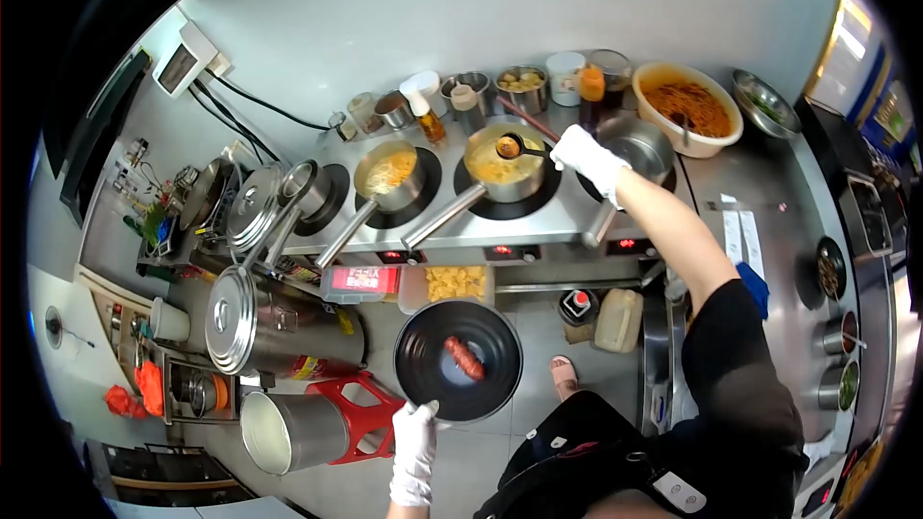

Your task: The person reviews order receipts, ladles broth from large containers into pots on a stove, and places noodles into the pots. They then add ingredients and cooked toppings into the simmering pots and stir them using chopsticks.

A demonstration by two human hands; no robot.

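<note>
Black bowl below, ladle above

The white-gloved left hand grips the bowl at seven o'clock on its rim; a reddish sausage lies inside; the right hand, gloved too, holds the ladle over a pan of yellowish soup, coming in from three o'clock; another pan with pale food stands at nine o'clock from it; a tub of orange shreds stands at two o'clock; a box of yellow pieces sits at twelve o'clock from the bowl.
</note>
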